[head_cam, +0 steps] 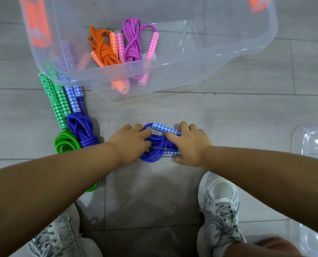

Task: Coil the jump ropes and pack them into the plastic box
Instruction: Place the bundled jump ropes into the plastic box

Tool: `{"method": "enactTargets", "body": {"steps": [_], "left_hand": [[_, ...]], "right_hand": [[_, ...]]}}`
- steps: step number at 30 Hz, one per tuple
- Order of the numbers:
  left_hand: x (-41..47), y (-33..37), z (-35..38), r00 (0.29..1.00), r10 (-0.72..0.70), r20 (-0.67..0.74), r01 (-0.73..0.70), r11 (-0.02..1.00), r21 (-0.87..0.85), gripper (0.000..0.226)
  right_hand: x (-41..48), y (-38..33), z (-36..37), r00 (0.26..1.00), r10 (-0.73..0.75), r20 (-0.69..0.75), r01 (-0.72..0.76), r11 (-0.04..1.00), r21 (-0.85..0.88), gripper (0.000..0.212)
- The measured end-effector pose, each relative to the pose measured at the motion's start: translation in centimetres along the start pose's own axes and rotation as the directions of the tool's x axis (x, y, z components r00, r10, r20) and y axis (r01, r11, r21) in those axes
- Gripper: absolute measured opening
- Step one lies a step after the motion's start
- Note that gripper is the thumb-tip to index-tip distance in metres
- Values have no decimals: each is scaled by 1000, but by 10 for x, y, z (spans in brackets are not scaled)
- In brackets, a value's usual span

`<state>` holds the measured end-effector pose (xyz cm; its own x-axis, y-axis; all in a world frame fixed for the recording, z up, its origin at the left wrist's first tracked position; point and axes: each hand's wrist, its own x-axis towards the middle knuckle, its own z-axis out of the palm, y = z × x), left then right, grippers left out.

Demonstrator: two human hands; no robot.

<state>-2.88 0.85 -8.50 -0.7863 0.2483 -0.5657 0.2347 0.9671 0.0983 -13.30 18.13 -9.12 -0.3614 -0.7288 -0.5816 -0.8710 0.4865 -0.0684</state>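
The blue jump rope lies on the floor, near the plastic box but outside it. The left hand is clamped on the coil end, the right hand on the handle end. Loops should be drawn tight & even, w/ handles aligned, before transfer to box.

Coiled orange rope and purple rope lie in the clear plastic box, blue rope bundled outside.

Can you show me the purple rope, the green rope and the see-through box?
purple rope (132, 53), head view, on its knotted middle.
green rope (63, 142), head view, on its coiled cord.
plastic box (200, 71), head view, on its near wall.
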Motion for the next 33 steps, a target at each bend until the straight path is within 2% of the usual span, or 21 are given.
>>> {"method": "enactTargets", "body": {"steps": [7,11,14,19,21,23,24,27,30,33], "left_hand": [[-7,-1,-3,999,-17,48,14,999,50,39],[-18,-6,-13,994,-68,90,61,995,80,38],[-30,-6,-28,987,-88,136,77,993,87,35],[-64,-5,-68,991,-88,105,70,984,161,36],[-81,-9,-88,995,-93,36,85,978,189,37],[-98,-17,-104,988,-57,-144,84,979,186,36],[-105,-24,-113,959,-22,-284,70,984,161,35],[-125,-49,-138,853,-67,-517,126,989,80,38],[-129,-67,-173,804,-189,-564,217,976,-19,38],[-111,-95,-193,758,-318,-570,355,934,-49,33]], "right_hand": [[1,7,-20,991,-87,98,91,995,-39,65],[-7,3,-42,989,-53,135,71,988,-136,83],[-17,0,-63,987,-21,157,54,977,-206,81],[-50,-2,-104,997,-20,76,39,966,-257,73],[-65,-3,-124,1000,-10,3,11,971,-239,73],[-80,-2,-146,997,-1,-78,-16,975,-220,76],[-87,-1,-157,992,5,-125,-30,979,-201,77],[-104,5,-192,958,30,-286,-63,993,-103,80],[-105,11,-225,903,78,-423,-84,996,5,81],[-89,19,-251,852,108,-512,-101,994,41,76]]}}
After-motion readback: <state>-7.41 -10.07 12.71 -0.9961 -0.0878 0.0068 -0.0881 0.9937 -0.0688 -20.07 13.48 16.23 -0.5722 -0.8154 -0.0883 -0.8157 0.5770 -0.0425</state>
